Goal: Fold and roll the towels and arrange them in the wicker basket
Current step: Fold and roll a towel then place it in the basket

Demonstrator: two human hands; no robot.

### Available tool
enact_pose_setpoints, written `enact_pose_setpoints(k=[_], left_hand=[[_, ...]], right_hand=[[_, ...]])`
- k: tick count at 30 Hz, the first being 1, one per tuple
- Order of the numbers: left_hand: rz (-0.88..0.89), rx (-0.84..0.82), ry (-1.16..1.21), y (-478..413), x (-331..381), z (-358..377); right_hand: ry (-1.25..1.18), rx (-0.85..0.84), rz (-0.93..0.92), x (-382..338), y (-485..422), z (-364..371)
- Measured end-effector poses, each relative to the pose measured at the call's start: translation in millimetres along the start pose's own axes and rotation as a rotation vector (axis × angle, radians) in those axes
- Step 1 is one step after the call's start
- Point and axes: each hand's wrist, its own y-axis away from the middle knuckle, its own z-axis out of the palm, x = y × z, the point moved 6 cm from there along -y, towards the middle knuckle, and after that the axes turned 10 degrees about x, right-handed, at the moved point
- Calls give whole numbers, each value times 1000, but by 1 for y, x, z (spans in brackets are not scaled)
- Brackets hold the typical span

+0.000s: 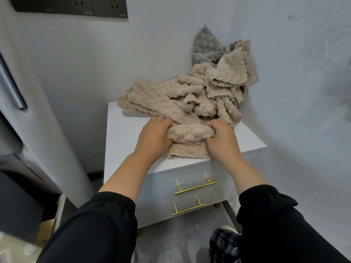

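Note:
A beige fluffy towel (190, 134) lies partly rolled near the front of the white nightstand top (123, 133), its flat tail (188, 151) pointing toward me. My left hand (154, 136) grips the roll's left end. My right hand (222, 138) grips its right end. Behind the roll sits a loose pile of beige towels (191, 95). A grey towel (206, 46) leans against the wall at the back of the pile, and another grey edge (133, 113) peeks out under the pile's left side. No wicker basket is in view.
The nightstand stands in a corner of white walls and has two drawers with brass handles (195, 186). A dark outlet panel (70, 6) hangs on the wall upper left. Grey furniture (17, 168) stands at left. My slippered foot (226, 229) is on the floor below.

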Motion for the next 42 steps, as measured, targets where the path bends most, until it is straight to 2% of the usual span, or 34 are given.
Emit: enact_pose_setpoints(k=[4,6,10,17,21,26,29,32,34,36,42], left_hand=[[-42,-294,188,5,-2,7],[-101,-309,312,7,-2,3],[-117,-275,299,9,5,1],[-250,-442,319,20,7,19],[-222,-440,236,16,13,18],[-202,-313,98,12,39,24],[-89,-221,69,15,69,33],[69,-201,92,25,107,41],[91,-221,156,32,131,41],[107,-258,204,41,152,40],[152,-579,333,100,218,73]], right_hand=[[33,-261,25,5,-1,-3],[-35,-389,114,9,3,-6],[-103,-374,200,15,8,-10],[-149,-497,347,27,20,3],[-259,-395,378,34,25,-5],[-295,-197,471,34,36,-21],[-221,-49,500,44,51,-38],[-160,49,560,60,65,-65],[-169,123,571,69,71,-92],[-78,131,523,76,80,-119],[189,-39,474,117,150,-192]])
